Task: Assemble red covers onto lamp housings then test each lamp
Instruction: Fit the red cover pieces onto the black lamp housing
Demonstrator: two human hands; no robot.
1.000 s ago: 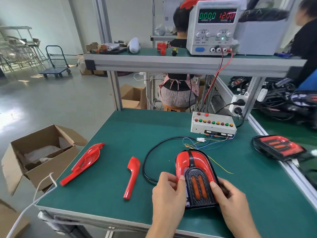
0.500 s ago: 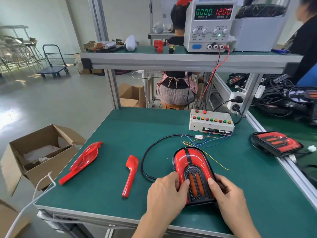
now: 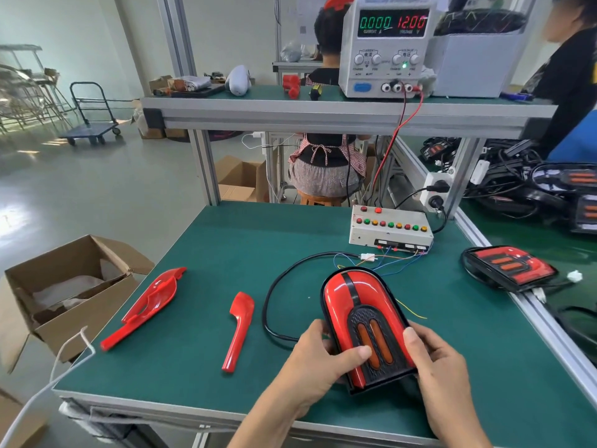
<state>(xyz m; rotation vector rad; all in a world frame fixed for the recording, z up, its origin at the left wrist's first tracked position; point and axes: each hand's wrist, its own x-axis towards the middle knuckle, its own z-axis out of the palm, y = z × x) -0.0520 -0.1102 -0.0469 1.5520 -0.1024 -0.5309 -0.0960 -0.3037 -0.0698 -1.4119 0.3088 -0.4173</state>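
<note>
A lamp housing (image 3: 352, 295) with a red cover and two orange strips lies near the front of the green table (image 3: 200, 247). My left hand (image 3: 318, 360) grips its left side, thumb pressed on the black grille. My right hand (image 3: 439, 360) grips its right side with the thumb on the edge. Its black cable (image 3: 274, 286) loops left and back to a white connector (image 3: 368, 257). Two loose red covers lie to the left, a wide one (image 3: 147, 305) and a narrow one (image 3: 240, 328).
A white test box (image 3: 389, 229) with coloured buttons stands at the back right. Another assembled lamp (image 3: 508, 268) lies at the table's right edge. A power supply (image 3: 387, 43) reading 0.000 and 12.00 sits on the shelf. An open cardboard box (image 3: 64, 286) stands left of the table. Two people are behind.
My left thumb has slid rightward onto the lamp's grille and both hands now clasp the lamp's sides more tightly. The lamp's near end looks slightly raised.
</note>
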